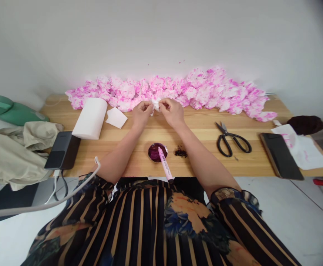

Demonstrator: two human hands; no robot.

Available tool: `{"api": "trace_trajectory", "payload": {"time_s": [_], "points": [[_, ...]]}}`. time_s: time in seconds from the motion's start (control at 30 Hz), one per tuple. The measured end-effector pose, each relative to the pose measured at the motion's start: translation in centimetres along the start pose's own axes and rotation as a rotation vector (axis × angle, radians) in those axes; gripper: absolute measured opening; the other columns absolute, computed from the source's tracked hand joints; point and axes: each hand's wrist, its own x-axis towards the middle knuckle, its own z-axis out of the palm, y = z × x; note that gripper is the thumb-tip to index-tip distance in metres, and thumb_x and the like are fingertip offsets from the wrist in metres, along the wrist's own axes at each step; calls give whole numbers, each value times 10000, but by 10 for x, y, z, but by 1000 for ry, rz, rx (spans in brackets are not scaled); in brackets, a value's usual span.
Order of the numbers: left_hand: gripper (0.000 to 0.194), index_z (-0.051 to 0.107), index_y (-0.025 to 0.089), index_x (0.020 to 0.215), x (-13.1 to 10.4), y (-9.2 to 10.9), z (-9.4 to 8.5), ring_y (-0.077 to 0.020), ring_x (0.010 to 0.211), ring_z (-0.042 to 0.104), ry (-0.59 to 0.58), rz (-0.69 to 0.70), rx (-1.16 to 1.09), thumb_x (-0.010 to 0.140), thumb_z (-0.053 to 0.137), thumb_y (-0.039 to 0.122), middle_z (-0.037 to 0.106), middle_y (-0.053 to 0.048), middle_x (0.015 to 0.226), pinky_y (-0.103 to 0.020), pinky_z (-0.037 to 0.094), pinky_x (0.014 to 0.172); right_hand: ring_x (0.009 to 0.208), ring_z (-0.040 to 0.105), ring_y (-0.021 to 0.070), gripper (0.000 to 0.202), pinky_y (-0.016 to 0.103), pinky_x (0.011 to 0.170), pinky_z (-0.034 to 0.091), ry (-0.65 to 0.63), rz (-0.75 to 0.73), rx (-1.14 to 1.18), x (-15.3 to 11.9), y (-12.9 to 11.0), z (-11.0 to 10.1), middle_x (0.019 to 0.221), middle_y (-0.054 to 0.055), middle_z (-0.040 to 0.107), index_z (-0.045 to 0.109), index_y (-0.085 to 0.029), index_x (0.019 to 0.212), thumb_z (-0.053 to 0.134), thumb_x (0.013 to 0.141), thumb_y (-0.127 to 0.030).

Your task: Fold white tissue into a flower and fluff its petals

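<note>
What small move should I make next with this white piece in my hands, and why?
Perhaps ease the small crumpled white tissue-like piece slightly open with the right hand while the left hand steadies its side: both hands' fingertips pinch it, and it looks bunched between them.

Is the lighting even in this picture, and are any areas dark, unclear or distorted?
Head view: soft, fairly even light on the wooden table; top-right corner dark; edges seemingly stretched, wide-angle; white piece between left hand and right hand lacking fine detail.
</note>
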Motion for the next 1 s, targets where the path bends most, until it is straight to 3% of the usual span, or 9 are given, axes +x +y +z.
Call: {"api": "trace_trajectory", "payload": {"time_s": [0.27, 0.43, 0.6, 0.77, 1.0], "points": [[130, 618, 179, 734, -3, -1, 2, -84, 579, 542, -60, 132, 72, 854, 628, 130, 596, 38, 618, -206, 430, 596, 815, 656, 192, 172, 331, 806, 475, -20, -33, -28, 0, -3, -4, 875, 25, 757, 727, -231, 887, 582, 921, -318], [148, 593, 181, 737, -5, 2, 3, -79, 584, 547, -51, 97, 82, 851, 602, 86, 595, 41, 642, -203, 424, 595, 822, 654, 203, 193, 341, 826, 470, -14, -73, -81, 0, -2, -3, 858, 31, 758, 740, -231, 870, 558, 923, -267], [142, 577, 189, 754, -4, 3, 3, -88, 568, 536, -75, 51, 32, 885, 623, 155, 578, 40, 610, -215, 414, 581, 800, 649, 205, 185, 343, 821, 476, -33, -93, -100, 0, -4, -1, 822, 23, 751, 739, -242, 873, 558, 911, -244], [136, 587, 183, 742, 1, -4, 0, -89, 584, 537, -23, 57, 59, 854, 605, 108, 581, 40, 634, -221, 430, 604, 804, 645, 206, 155, 359, 842, 465, -26, -78, -137, 0, -6, -1, 827, 27, 749, 715, -232, 856, 564, 885, -213], [98, 607, 184, 745, -2, -6, 0, -95, 637, 530, -48, 122, 141, 834, 633, 152, 594, 31, 676, -216, 420, 635, 831, 651, 211, 120, 379, 871, 455, -44, -29, -124, 0, -9, -7, 870, 29, 756, 708, -232, 915, 594, 896, -263]]}}
